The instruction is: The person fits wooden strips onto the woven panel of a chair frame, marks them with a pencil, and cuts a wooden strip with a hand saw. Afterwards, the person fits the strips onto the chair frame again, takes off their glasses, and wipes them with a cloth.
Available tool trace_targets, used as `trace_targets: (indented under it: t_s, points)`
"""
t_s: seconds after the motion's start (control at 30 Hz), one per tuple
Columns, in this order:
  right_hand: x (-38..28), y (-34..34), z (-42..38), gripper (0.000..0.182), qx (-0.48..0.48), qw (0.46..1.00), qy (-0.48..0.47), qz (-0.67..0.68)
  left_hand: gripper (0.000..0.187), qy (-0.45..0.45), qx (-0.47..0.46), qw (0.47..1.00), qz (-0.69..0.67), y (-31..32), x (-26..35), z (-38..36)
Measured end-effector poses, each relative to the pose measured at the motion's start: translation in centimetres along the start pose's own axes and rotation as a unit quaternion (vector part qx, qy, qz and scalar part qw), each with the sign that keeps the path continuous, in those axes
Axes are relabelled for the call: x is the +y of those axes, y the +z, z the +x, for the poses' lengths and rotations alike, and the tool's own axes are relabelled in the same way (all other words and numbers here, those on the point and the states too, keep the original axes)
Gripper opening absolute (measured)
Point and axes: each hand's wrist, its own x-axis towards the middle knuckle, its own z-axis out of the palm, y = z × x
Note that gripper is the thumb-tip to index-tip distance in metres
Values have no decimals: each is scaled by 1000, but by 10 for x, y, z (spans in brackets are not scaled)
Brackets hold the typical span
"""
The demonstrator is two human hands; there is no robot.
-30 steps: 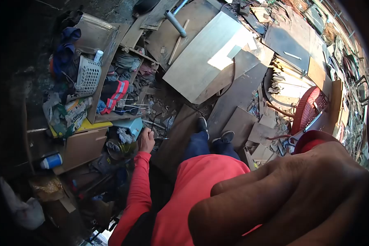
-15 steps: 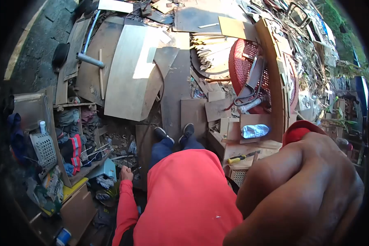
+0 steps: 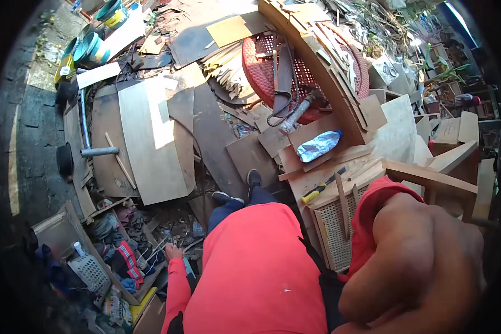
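My left hand (image 3: 173,251), below the red sleeve on the left, is low beside my leg with its fingers drawn together. Whatever it holds, if anything, is too small to make out. Near it lie thin sticks and debris. My right hand (image 3: 417,261) looms very large close to the camera at the lower right, bent, with its fingertips hidden. A screwdriver with a yellow and black handle (image 3: 314,193) lies on a wooden surface left of it. Below the screwdriver is a woven cane panel (image 3: 334,239).
A foil-wrapped bottle (image 3: 319,146) rests on wood in front of a red woven chair (image 3: 261,72). Pale boards (image 3: 150,145) and a grey pipe (image 3: 99,151) lie on the left. Teal buckets (image 3: 92,49) stand farther back. A crate of cloths (image 3: 103,228) sits at lower left.
The view has turned to the right, so the boards and chair sit farther left and more wood shows on the right. My right hand fills less of the view.
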Motion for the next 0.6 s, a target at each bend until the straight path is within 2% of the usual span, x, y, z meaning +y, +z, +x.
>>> trace_targets:
  t_s: [0.03, 0.13, 0.23, 0.27, 0.33, 0.37, 0.43, 0.47, 0.5, 0.53, 0.57, 0.6]
  points:
    - [3, 1, 5, 51, 15, 1000, -1, -12, 9, -56, 4, 998, -36, 8, -2, 6]
    - [18, 8, 26, 51, 66, 997, -6, -36, 7, -25, 27, 985, -167, 15, 6, 29]
    - [22, 10, 51, 51, 125, 989, 2, -81, 6, 80, 112, 990, 29, -7, 82, 1]
    - [21, 11, 56, 51, 140, 986, 12, -93, 9, 65, 148, 986, 31, 16, 47, 25]
    - [24, 14, 74, 25, 155, 978, -2, -139, 22, 61, 149, 981, 110, -5, 93, 1]
    - [28, 8, 78, 20, 143, 977, -4, -159, 24, 87, 178, 976, 92, -3, 95, 9]
    - [23, 12, 86, 14, 171, 975, 101, -103, 29, 110, 227, 967, 32, 16, 72, 27]
    - [19, 15, 103, 14, 181, 971, 105, -113, 33, 121, 264, 954, 69, 20, 69, 31]
    - [12, 23, 116, 14, 195, 965, 119, -125, 35, 68, 254, 964, -36, 35, 52, 37]
    - [1, 35, 138, 15, 203, 968, 42, -143, 36, 25, 237, 961, -141, 43, 39, 53]
    - [-9, 47, 160, 17, 210, 963, -35, -163, 32, 27, 254, 947, -196, 40, 45, 70]
    - [-16, 51, 176, 16, 183, 971, -50, -147, 28, 31, 270, 929, -250, 35, 53, 85]
